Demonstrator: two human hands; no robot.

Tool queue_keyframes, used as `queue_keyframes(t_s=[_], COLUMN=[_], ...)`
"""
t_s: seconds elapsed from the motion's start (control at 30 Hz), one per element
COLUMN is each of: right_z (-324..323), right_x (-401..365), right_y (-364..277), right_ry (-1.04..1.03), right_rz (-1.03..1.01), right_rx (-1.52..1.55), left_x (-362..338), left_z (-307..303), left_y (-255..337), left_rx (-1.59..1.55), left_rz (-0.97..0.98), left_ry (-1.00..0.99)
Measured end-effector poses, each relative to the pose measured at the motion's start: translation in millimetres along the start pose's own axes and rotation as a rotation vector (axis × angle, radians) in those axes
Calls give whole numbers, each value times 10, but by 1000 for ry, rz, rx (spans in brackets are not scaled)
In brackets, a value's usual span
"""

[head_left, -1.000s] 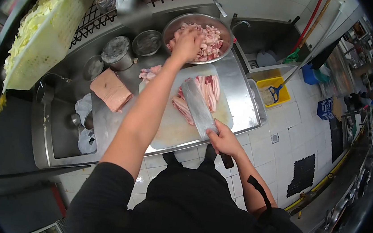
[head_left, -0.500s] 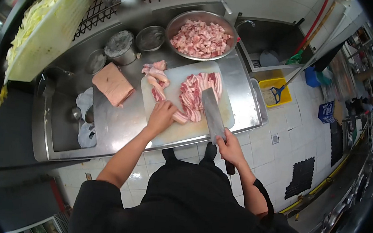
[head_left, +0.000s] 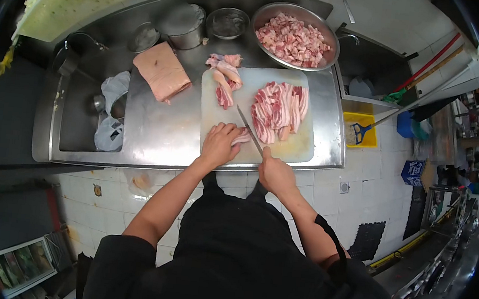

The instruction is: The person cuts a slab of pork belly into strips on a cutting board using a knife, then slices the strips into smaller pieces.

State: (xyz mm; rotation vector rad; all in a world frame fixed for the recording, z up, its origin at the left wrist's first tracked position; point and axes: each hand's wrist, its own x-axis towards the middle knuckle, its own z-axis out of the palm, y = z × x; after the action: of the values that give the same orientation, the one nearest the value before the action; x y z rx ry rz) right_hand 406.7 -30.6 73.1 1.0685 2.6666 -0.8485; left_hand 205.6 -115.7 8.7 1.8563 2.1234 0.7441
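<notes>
My left hand presses on a small strip of pork near the front of the white cutting board. In my right hand is the handle of a cleaver, its blade seen edge-on, just right of that strip. Sliced pork lies spread on the board's right half. Several meat pieces rest at its upper left. Left of the board, a thick slab of pork with skin sits on the steel counter.
A large steel bowl of diced meat stands behind the board. A pot and a small bowl are beside it. The sink is at left, a yellow bin at right.
The view has shifted. The cleaver has moved left from the sliced pork to the strip beside my left hand and turned from flat to edge-on. My left hand still holds the strip.
</notes>
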Motion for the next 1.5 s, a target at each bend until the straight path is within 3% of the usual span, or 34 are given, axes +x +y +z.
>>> queue_keyframes(t_s=[0.13, 0.27, 0.4, 0.47, 0.57, 0.63, 0.9, 1.0, 1.1, 1.17, 1.3, 1.43, 1.5], right_z=[-202, -191, 338, 340, 243, 122, -48, 235, 257, 111, -136, 19, 283], right_x=[-207, -376, 145, 519, 693, 605, -47, 147, 729, 897, 524, 273, 346], right_y=[-190, -231, -108, -97, -85, -95, -189, -101, -133, -195, -245, -173, -122], right_ry=[-118, -176, -30, 56, 52, 47, -147, -142, 21, -77, -145, -216, -126], right_rz=[21, 78, 27, -88, -99, -98, -7, 8, -156, -185, -160, -140, -147], right_rx=[-79, -152, -53, 12, -4, 1, -60, -20, 7, -6, 7, -46, 22], left_x=[10, -15, -16, -14, 28, -16, -76, -112, -86, -124, -182, -244, -233], left_z=[26, 131, 240, 233, 150, 98, 84, 144, 156, 109, 0, 109, 153], left_y=[67, -62, -155, -148, -95, -27, -104, -110, -125, -14, 41, -16, -79], left_rx=[51, 19, -100, -98, -95, -88, -99, -161, -135, -162, -131, -142, -162], left_rz=[-83, 9, -18, -8, -11, -6, -22, 27, 12, -33, -9, -46, -56], left_ry=[66, 148, 127, 160, 74, 164, 125, 174, 134, 110, 184, 212, 217])
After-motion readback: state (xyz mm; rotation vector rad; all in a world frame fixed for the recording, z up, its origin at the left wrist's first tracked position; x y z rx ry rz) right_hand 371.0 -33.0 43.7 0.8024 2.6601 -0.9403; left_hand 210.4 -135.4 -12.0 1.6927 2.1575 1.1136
